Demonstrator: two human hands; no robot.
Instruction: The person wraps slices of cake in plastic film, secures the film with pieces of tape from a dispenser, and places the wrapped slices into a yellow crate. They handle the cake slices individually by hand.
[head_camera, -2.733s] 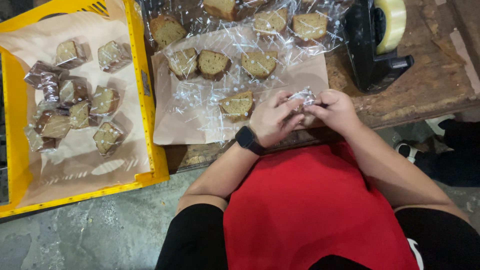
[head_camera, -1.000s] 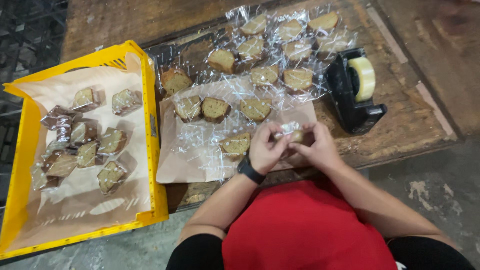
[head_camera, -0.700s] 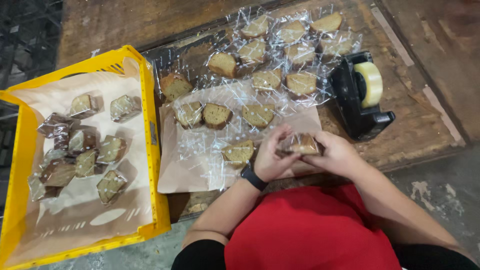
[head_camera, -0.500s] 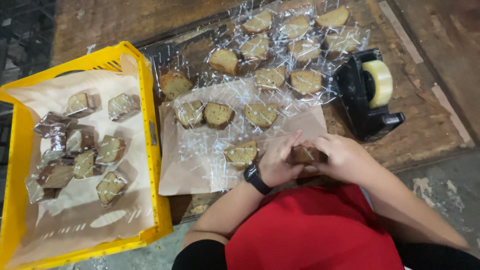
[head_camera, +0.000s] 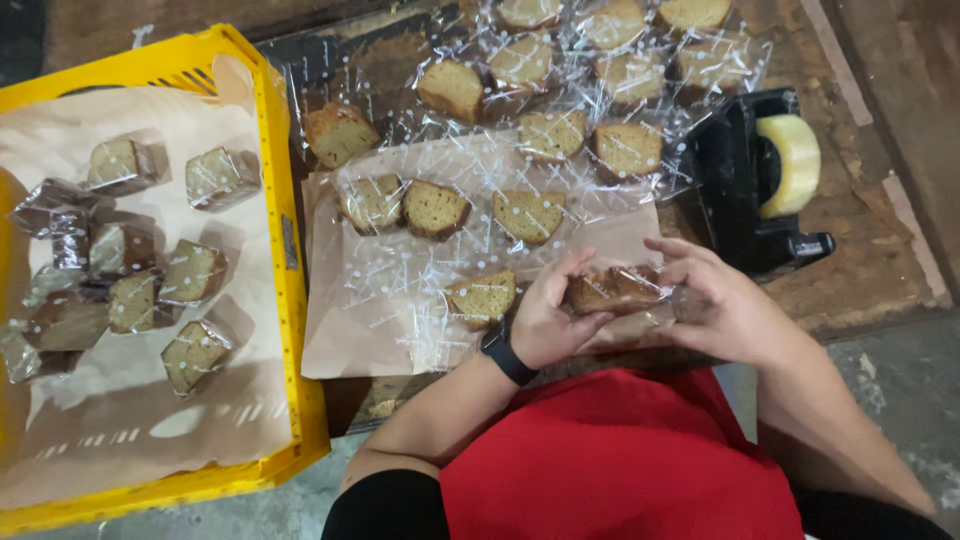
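Our left hand (head_camera: 548, 322) and right hand (head_camera: 722, 305) close together on one brown cake slice in clear dotted cellophane (head_camera: 617, 288), held just above the near edge of the tabletop. Left hand's thumb and fingers curl round the slice's left end; right hand's fingers are half-closed over the right end & the loose wrap there. A black wristband (head_camera: 508, 352) sits on the left wrist.

Just left of the left hand lies another cake slice on a clear wrap sheet (head_camera: 481, 297), on a sheet of tan baking paper (head_camera: 345, 320) spread over the worn wooden tabletop (head_camera: 880, 250). Further up the paper is a row of three unwrapped-looking slices on cellophane (head_camera: 440, 207); beyond them, more slices on cellophane squares (head_camera: 585, 95) cover a dark tray, approx. two rows.

Right of our hands, near but apart, stands a black tape dispenser with a roll of clear tape (head_camera: 765, 175).

Far left, next to the tabletop, is a yellow plastic crate lined w/ tan paper (head_camera: 275, 200), holding several wrapped cake slices (head_camera: 150, 270) lying loose, some light, some dark. We can't tell their exact count. A red top (head_camera: 620, 460) fills the bottom of the view.
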